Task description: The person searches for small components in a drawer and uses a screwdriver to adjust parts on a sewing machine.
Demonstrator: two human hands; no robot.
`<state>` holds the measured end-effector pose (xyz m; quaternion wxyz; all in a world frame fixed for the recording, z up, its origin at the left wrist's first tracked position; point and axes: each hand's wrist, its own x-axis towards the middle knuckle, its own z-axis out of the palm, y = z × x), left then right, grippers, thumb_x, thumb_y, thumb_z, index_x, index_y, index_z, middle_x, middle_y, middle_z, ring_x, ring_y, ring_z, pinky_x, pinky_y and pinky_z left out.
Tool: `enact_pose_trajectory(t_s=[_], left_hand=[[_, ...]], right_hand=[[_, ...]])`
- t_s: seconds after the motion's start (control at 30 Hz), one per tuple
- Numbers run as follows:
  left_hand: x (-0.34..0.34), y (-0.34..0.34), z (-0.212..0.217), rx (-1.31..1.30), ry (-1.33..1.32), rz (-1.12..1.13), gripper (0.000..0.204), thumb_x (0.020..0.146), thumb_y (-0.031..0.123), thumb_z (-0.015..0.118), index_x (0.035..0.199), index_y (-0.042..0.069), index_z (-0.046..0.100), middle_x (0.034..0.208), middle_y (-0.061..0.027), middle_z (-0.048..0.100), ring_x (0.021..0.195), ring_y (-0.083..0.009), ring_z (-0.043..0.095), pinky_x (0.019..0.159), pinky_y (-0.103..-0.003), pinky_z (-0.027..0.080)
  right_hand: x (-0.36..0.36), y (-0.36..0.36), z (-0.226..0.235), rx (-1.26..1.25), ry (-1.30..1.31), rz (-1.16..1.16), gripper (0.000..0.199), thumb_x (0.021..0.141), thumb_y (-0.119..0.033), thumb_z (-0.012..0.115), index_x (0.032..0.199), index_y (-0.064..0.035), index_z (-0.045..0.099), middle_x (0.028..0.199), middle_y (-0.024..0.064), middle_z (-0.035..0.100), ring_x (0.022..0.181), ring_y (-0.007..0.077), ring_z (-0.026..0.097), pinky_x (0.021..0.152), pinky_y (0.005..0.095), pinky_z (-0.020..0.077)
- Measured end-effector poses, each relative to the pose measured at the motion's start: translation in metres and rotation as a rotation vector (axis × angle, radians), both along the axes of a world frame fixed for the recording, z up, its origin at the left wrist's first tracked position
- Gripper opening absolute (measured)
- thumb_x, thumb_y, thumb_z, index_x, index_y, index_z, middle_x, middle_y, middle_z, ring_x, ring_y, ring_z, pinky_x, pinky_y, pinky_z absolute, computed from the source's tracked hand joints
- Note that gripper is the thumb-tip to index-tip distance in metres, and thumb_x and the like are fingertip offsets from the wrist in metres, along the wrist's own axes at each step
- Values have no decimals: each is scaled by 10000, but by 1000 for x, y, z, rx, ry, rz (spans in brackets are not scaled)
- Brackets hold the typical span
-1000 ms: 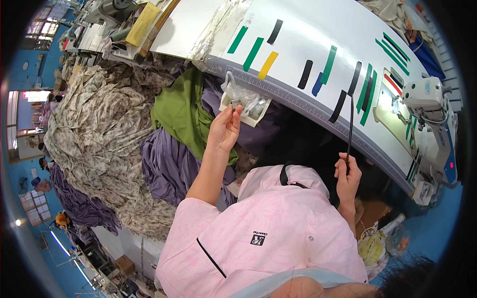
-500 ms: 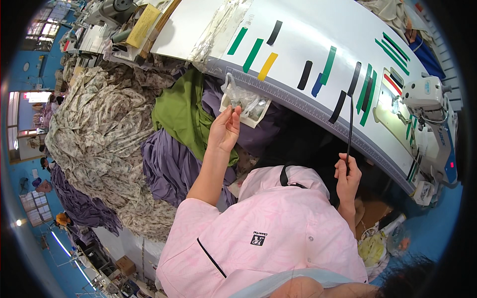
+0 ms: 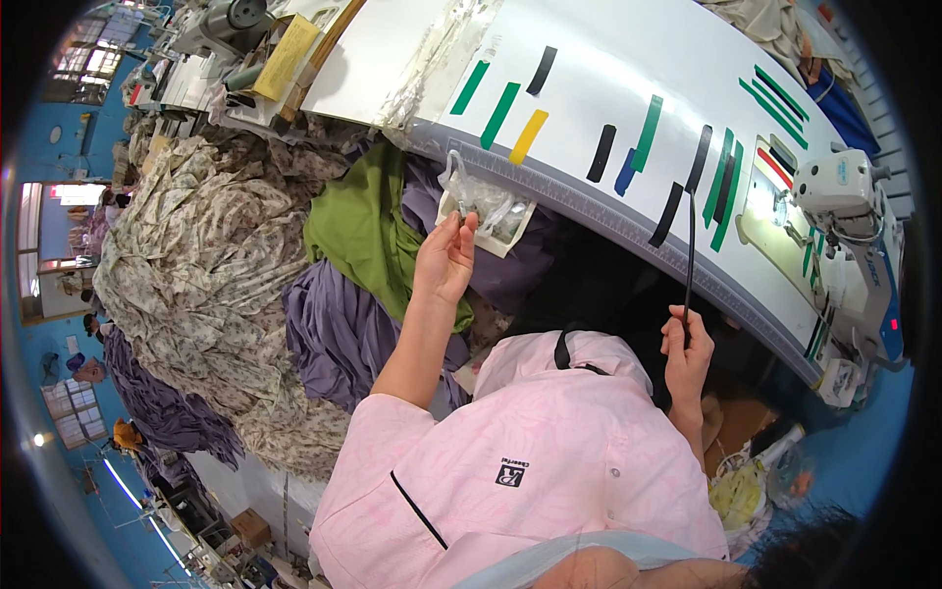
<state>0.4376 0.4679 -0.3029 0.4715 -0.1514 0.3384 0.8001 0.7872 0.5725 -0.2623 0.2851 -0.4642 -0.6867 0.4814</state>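
My left hand is raised with its fingertips pinched together, just in front of a small white tray. What sits between those fingertips is too small to name. Clear plastic bags lie in the tray, which is at the table's near edge. At the right, my right hand grips the lower end of a thin black rod. The rod points away from me, its far end over the white table near a black strip.
A sewing machine with a lit work area stands at the right. Green, black, yellow and blue strips mark the table, and a ruler scale follows its edge. Floral cloth, green cloth and purple cloth are heaped at the left.
Both hands keep nearly the same place and grip. The view has shifted very slightly.
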Motion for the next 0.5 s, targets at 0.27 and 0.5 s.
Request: enact_pose_trajectory(t_s=[0.27,0.5], left_hand=[[3,4,8,-45,107,18,75,924,50,562,967,-10,574,944,-87,632,936,-189,659,727,-187,580],[2,8,6,-91,272,-1,80,914,30,574,988,34,546,1000,-85,606,959,-214,652,736,-214,568]], right_hand=[[-7,3,5,-22,4,8,147,956,-85,504,1039,2,588,708,3,525,542,47,446,485,191,349],[-1,6,-5,-14,-16,11,157,940,-63,502,1050,-3,597,713,30,556,548,71,483,495,205,381]])
